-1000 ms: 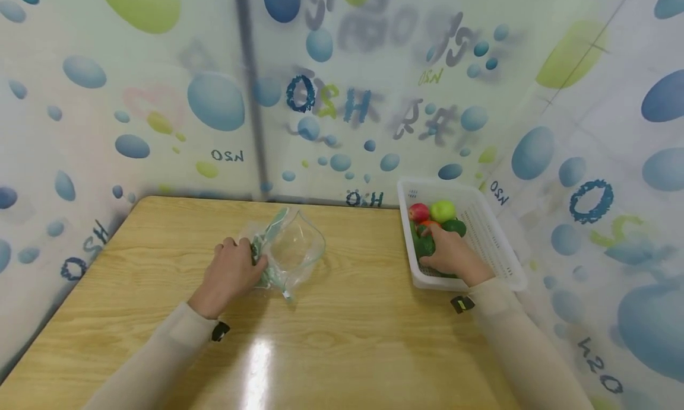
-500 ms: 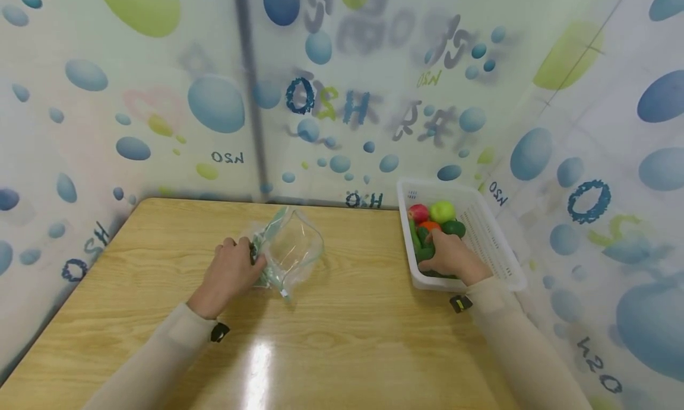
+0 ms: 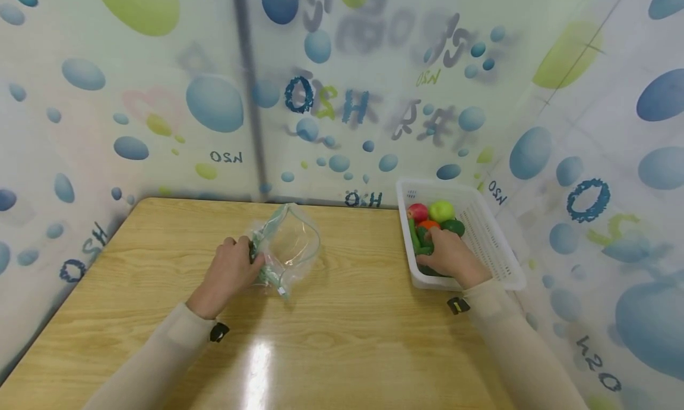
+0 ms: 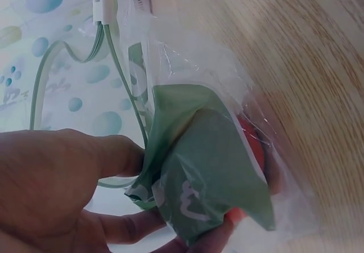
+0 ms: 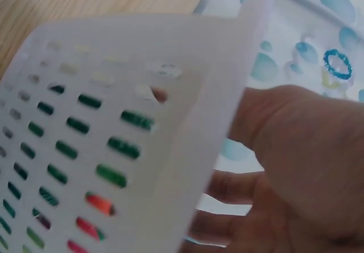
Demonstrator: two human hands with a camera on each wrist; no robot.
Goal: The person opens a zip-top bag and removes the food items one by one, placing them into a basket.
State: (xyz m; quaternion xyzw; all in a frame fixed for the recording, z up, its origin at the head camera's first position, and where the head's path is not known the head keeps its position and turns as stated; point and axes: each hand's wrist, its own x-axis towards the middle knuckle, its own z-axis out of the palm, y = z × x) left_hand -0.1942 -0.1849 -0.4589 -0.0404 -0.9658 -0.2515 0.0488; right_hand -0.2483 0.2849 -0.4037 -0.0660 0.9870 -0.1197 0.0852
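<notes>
My left hand (image 3: 230,273) grips a clear plastic zip bag (image 3: 294,241) with green trim on the table, its mouth spread toward the right. In the left wrist view, thumb and fingers pinch the bag's green panel (image 4: 210,173), and something red (image 4: 252,142) shows through the plastic. At the right, my right hand (image 3: 451,256) reaches into a white basket (image 3: 497,244), fingers down among dark green vegetables (image 3: 423,238). The right wrist view has the basket wall (image 5: 170,168) hiding the fingertips, so I cannot tell whether they grip one.
A red apple-like fruit (image 3: 418,212), a green apple (image 3: 442,211), an orange-red item (image 3: 428,225) and a dark green item (image 3: 454,226) lie in the basket. Printed wall sheets (image 3: 331,149) stand right behind the wooden table (image 3: 342,339) and along both sides.
The bag's open mouth has shifted slightly left, its top corner rising a little. My right hand has stayed in the basket, its fingers drawn back slightly, uncovering more of the orange-red item.
</notes>
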